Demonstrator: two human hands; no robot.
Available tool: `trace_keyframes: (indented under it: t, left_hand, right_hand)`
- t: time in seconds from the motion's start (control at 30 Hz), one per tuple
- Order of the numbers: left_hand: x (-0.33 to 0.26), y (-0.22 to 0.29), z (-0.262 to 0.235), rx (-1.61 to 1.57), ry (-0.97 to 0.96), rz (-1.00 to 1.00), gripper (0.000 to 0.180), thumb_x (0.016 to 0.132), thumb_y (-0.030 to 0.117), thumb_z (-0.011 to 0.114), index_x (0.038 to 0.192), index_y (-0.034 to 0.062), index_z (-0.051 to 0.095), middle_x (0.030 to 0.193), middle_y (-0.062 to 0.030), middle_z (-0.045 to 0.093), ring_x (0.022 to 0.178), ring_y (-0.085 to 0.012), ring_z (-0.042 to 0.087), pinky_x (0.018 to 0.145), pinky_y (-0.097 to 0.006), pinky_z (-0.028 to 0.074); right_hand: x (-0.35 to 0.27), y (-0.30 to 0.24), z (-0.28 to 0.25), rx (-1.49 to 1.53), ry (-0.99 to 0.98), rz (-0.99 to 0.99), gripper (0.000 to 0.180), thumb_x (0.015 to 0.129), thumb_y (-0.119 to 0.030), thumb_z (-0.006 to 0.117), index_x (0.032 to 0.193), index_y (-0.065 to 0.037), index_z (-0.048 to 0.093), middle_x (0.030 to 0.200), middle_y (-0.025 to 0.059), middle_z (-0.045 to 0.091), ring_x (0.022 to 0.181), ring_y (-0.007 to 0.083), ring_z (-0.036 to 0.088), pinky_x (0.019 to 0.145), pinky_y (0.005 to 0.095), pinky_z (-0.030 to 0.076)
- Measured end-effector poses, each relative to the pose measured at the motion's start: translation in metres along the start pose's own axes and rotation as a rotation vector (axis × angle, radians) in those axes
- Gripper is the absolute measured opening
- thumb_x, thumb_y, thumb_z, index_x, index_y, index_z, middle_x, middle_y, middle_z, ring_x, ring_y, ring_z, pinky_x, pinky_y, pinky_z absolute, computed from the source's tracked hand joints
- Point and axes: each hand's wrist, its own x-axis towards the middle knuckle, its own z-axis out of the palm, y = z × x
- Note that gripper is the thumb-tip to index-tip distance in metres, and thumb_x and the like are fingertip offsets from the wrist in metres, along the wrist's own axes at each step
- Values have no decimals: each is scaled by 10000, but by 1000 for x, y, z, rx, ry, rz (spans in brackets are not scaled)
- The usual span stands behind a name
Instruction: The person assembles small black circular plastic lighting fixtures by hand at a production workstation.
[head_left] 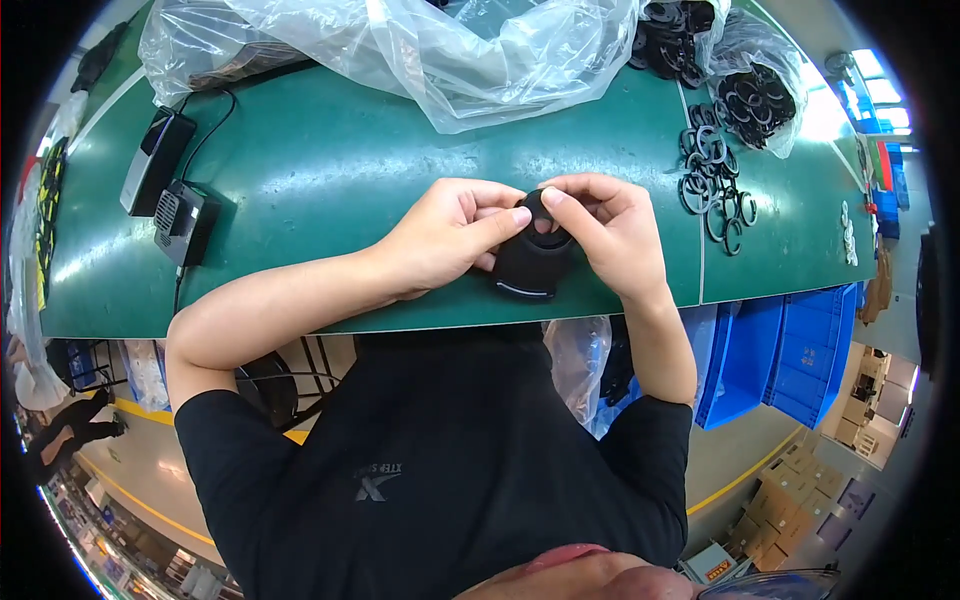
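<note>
A black cup-shaped part (pixel 532 268), with a round opening at its far end and a thin light line along its near edge, is between my two hands over the table's near side. My left hand (pixel 440 238) is closed on its left, thumb pressed at the rim of the opening. From the other side my right hand (pixel 618 232) pinches the same rim between thumb and bent fingers. A dark ring-like edge (pixel 541 205) shows between the thumbs; whether it is a separate ring cannot be made out.
Several loose black rings (pixel 712 165) lie on the green table (pixel 350 170) at right, by an open clear bag of rings (pixel 757 105). A large clear plastic bag (pixel 460 70) covers the far edge. Two small black devices (pixel 185 222) with a cable stand left. Blue bins (pixel 808 350) sit below right.
</note>
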Motion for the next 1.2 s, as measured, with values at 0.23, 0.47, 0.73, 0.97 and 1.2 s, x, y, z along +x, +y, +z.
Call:
trace_keyframes:
  t: [0.23, 0.47, 0.73, 0.97, 1.2]
  left_hand:
    - [4, -5, -4, -90, -5, 73, 260, 873, 87, 565, 1107, -20, 526, 906, -59, 649, 753, -59, 569, 656, -197, 455]
    - [2, -4, -3, -101, -37, 88, 308, 853, 33, 569, 1141, -51, 503, 967, -111, 645, 854, -107, 599, 762, -240, 486]
    - [-2, -4, 1, -78, -8, 134, 309, 839, 8, 575, 1136, -73, 543, 1026, -113, 626, 922, -114, 587, 815, -235, 478]
    - [-3, -5, 1, -69, -29, 140, 322, 832, -5, 579, 1143, -80, 534, 1046, -118, 617, 936, -120, 583, 825, -239, 479]
    - [-3, -9, -1, -63, -32, 156, 328, 821, -11, 594, 1139, -72, 540, 1035, -104, 620, 924, -114, 585, 807, -234, 485]
  right_hand:
    - [-22, 10, -3, -466, 215, -498, 462, 666, -24, 737, 1099, 33, 586, 951, 119, 611, 696, 131, 579, 583, 238, 494]
    - [-24, 17, 12, -642, 314, -638, 471, 650, -22, 749, 1095, 18, 597, 999, 126, 601, 738, 183, 595, 604, 259, 500]
    - [-26, 14, 11, -404, 295, -550, 392, 657, 47, 712, 1035, 13, 612, 1030, 117, 594, 779, 151, 596, 628, 240, 495]
    - [-29, 20, 1, -2, 211, -417, 297, 699, 77, 684, 988, 45, 623, 1036, 132, 598, 821, 133, 591, 678, 225, 496]
    - [-32, 24, 2, 57, 190, -303, 177, 699, 60, 702, 859, 56, 625, 980, 144, 624, 832, 151, 616, 739, 250, 513]
